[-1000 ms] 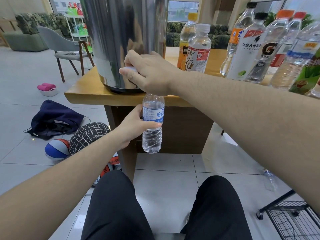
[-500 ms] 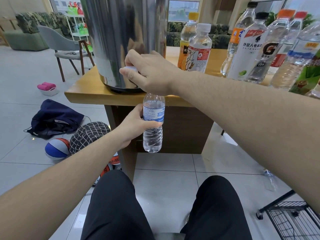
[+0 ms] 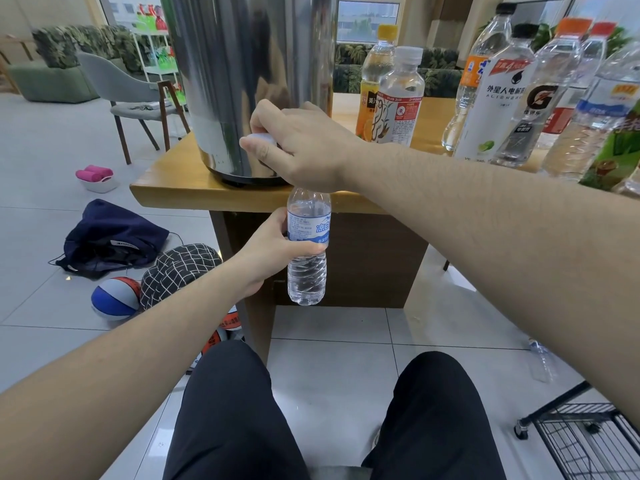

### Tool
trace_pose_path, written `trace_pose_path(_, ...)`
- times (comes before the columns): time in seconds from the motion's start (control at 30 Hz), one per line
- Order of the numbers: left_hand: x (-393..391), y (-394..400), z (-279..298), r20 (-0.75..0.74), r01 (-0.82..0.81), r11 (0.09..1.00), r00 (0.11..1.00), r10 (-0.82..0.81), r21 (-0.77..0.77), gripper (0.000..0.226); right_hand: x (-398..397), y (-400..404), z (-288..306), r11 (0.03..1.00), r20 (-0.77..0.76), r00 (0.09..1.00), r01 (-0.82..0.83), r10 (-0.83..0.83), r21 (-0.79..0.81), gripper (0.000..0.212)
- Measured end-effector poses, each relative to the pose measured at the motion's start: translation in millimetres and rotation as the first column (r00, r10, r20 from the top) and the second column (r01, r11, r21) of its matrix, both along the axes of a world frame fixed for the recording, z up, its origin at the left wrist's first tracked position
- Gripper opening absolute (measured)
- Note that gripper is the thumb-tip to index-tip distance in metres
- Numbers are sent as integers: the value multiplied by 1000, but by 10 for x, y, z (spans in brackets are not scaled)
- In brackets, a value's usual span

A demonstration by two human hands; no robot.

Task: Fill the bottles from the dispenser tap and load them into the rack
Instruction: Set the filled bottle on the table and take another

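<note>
The table (image 3: 173,188) carries the steel dispenser (image 3: 249,81) at its near-left corner and a row of bottles (image 3: 498,98) to the right. A wire rack (image 3: 588,441) stands on the floor at lower right.

Right arm: extended across the view. The right hand (image 3: 301,147) lies palm-down at the dispenser base, fingers curled over the white tap (image 3: 261,138), which they grip.

Left arm: reaches up from lower left. The left hand (image 3: 273,251) wraps the labelled middle of a clear bottle (image 3: 308,251), held upright below the table edge, neck hidden under the right hand. Water level: cannot tell.
</note>
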State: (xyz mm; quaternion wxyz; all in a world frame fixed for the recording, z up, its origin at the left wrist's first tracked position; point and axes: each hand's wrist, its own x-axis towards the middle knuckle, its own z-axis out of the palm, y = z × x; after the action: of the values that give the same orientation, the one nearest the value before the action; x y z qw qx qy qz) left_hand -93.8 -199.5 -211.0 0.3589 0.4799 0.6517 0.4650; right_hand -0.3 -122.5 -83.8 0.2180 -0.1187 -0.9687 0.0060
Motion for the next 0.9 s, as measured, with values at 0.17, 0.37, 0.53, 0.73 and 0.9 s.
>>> trace_pose_path(0.17, 14, -3, 11, -2, -6, 1000, 1000, 6, 4, 74, -2, -1, -5, 1000, 1, 1000, 0, 0, -3, 20)
trace_pose_path(0.37, 29, 0, 19, 5, -13, 1000, 1000, 13, -4, 74, -2, 3, -4, 1000, -7, 1000, -4, 4, -5, 20)
trace_pose_path(0.53, 21, 7, 14, 9, -13, 1000, 1000, 13, -17, 74, -4, 9, -8, 1000, -8, 1000, -3, 3, -3, 20)
trace_pose_path(0.73, 19, 13, 12, 10, -15, 1000, 1000, 16, -23, 75, -8, 7, -4, 1000, -5, 1000, -4, 4, -2, 20)
trace_pose_path(0.9, 11, 17, 3, 16, -13, 1000, 1000, 13, -19, 73, -5, 6, -2, 1000, -11, 1000, -10, 10, 5, 20)
